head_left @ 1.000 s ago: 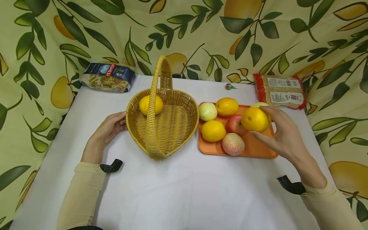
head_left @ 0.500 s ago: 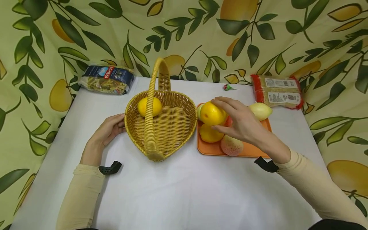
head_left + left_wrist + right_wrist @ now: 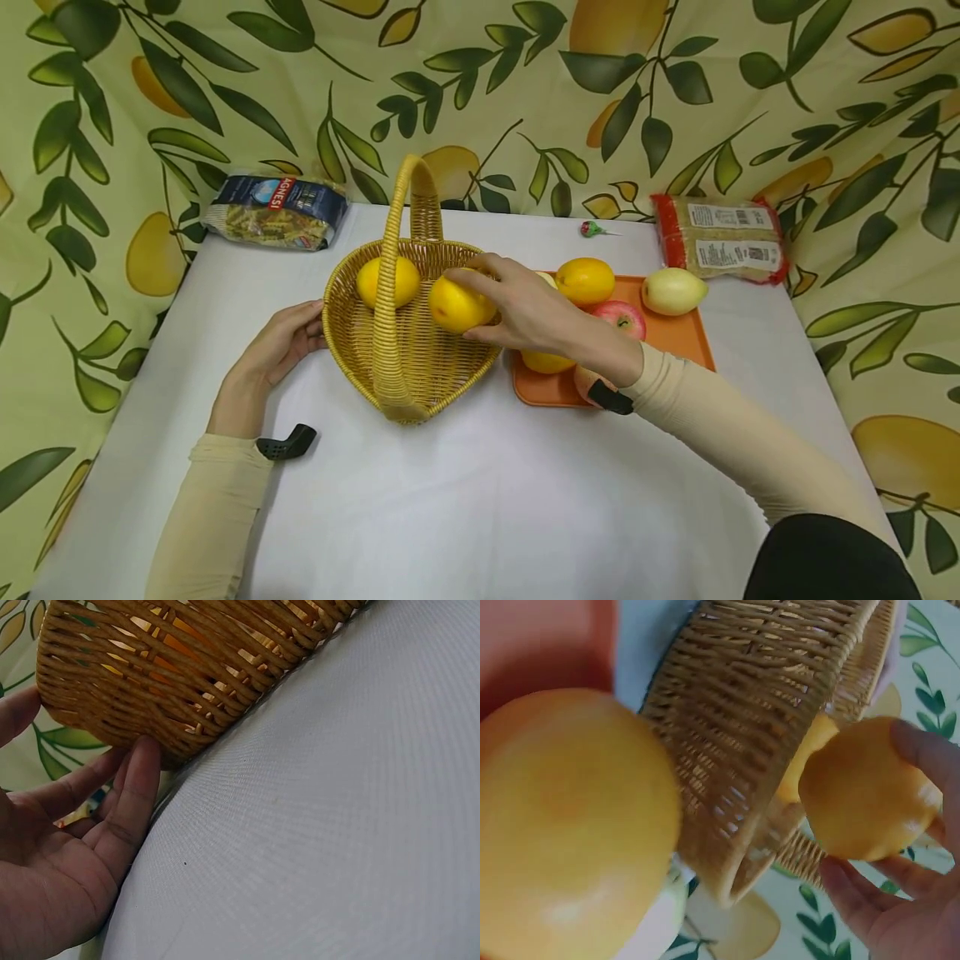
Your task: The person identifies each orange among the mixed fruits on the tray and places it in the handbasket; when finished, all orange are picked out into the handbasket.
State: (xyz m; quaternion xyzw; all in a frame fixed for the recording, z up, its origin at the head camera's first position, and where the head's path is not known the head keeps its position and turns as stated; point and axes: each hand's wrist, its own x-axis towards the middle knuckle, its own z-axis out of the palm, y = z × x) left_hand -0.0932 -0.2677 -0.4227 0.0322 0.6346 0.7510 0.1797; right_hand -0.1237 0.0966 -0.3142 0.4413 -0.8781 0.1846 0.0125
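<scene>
right grip (image 3: 523, 305) holds fruit (image 3: 456, 307) over basket (image 3: 423, 367)

Even light on the white table (image 3: 480, 508), faint glints on the held fruit (image 3: 457, 307), wrist views dimmer.

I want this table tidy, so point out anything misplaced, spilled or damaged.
Nothing looks spilled or damaged, and the wicker basket stands upright. The only oddity is a small red-and-green item lying alone behind the orange tray, apart from the fruit, too small to identify.
</scene>
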